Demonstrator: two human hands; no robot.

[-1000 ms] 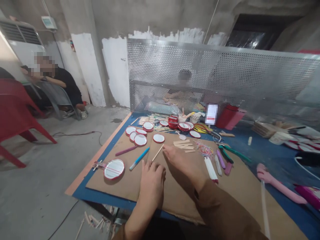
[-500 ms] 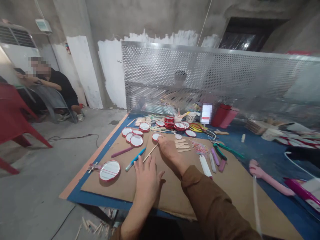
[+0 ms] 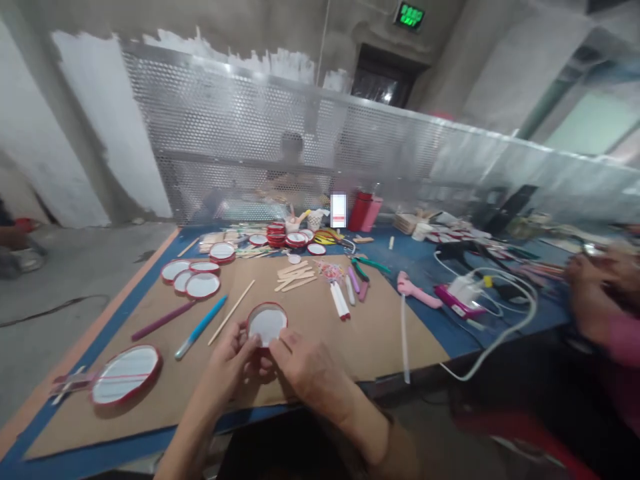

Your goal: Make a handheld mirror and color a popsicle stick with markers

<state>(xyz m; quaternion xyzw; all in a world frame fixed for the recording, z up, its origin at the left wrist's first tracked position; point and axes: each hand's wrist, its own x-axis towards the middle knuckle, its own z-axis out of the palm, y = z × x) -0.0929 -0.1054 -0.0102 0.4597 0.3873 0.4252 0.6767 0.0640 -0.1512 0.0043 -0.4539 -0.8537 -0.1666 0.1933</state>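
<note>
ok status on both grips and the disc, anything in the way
Left grip and right grip both on red-rimmed disc. Pale face toward camera. Wooden stick and blue pen lie left of it, not touching it.

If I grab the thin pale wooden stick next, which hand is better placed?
Probably your left hand: nearer the stick. Your right hand, also holding the round red-rimmed white disc, could keep it.

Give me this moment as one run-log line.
left hand: holds red-rimmed disc | right hand: touches disc's lower right edge | wooden stick: on cardboard, right of blue pen
</note>
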